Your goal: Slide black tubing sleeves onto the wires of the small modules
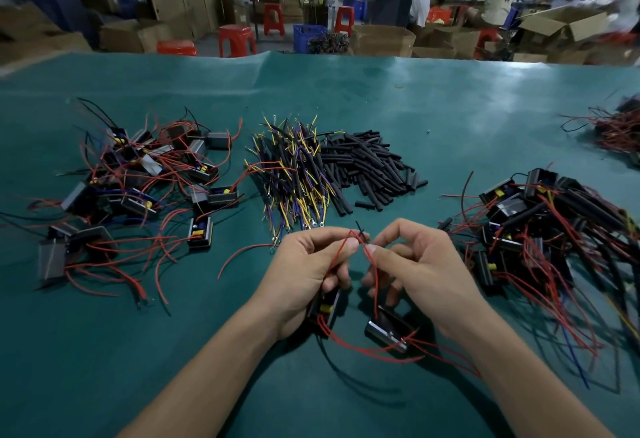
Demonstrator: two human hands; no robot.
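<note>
My left hand [306, 269] grips a small black module [325, 307] with a yellow part, and its thumb and forefinger pinch that module's red wire [341, 249]. My right hand [420, 266] pinches a red wire [372, 266] near its tip; this wire runs down to a second black module [389, 330] below the hand. The two wire ends cross between my fingertips, where a short black wire end [361, 230] sticks up. A heap of loose black tubing sleeves [372, 167] lies beyond my hands.
On the green table cover [450, 108], a pile of modules with red wires [138, 188] lies at left. Another module pile carrying black sleeves [554, 229] sits at right. Sleeved yellow and blue leads [294, 174] lie mid-table. People, cartons and red stools stand behind.
</note>
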